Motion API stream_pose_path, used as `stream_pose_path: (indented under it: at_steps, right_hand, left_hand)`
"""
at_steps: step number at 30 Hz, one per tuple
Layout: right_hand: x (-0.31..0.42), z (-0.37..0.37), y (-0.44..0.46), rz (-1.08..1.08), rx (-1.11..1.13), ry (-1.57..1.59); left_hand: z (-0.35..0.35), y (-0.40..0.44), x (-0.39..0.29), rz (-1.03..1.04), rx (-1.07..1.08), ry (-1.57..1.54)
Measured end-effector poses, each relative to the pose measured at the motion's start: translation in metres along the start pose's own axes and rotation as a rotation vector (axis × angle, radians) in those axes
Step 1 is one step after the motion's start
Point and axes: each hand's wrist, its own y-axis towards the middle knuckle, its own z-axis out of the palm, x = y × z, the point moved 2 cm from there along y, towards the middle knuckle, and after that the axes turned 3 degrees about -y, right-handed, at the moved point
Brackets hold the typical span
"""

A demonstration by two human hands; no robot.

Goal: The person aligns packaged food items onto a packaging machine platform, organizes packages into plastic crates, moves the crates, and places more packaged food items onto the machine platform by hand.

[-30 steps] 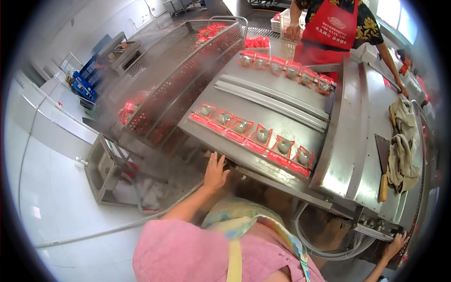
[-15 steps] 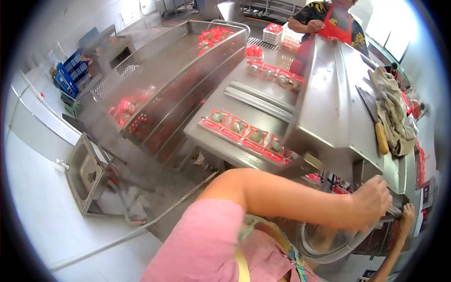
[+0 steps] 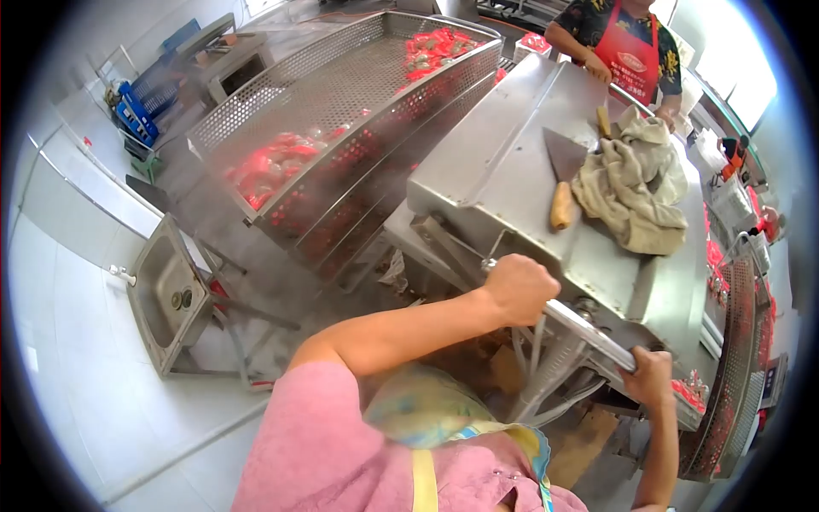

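Head view: Left hand (image 3: 522, 290) and right hand (image 3: 650, 374) clench a metal bar (image 3: 590, 333), not yet released; steel cover (image 3: 486, 154) apparently in place, red packets (image 3: 277, 166) already in a perforated bin (image 3: 337, 96).

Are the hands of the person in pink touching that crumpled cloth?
No, the left hand and right hand both grip the metal bar, while the crumpled cloth lies on the metal cover.

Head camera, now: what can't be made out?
Fingertips of the left hand, head view: curled around the metal bar, hidden by the hand.
What lies under the steel cover, head view: hidden by the cover.
Lettering on the red apron, head view: too small.
Print on the red packets, head view: hazy, too small.
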Motion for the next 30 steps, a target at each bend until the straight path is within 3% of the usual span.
stream_pose_path:
  at_steps: [7,13,19,24,26,30]
  right_hand:
    - [0.039,0.085,0.037,-0.053,0.187,-0.029]
    - [0.030,0.108,0.038,-0.039,0.276,0.028]
    - [0.018,0.119,0.034,-0.078,-0.012,0.249]
    - [0.008,0.123,0.032,-0.182,-0.025,0.439]
    - [0.002,0.124,0.027,-0.267,-0.229,0.583]
    - [-0.029,0.104,-0.022,-0.605,-0.526,0.650]
  left_hand:
    - [0.068,-0.036,0.076,-0.089,-0.035,-0.056]
    - [0.089,-0.039,0.079,-0.041,-0.066,-0.057]
    - [0.090,-0.029,0.069,0.042,-0.143,0.081]
    - [0.094,-0.026,0.064,0.077,-0.209,-0.008]
    - [0.079,-0.020,0.041,0.082,-0.120,-0.017]
    - [0.086,-0.002,-0.052,0.036,-0.249,-0.015]
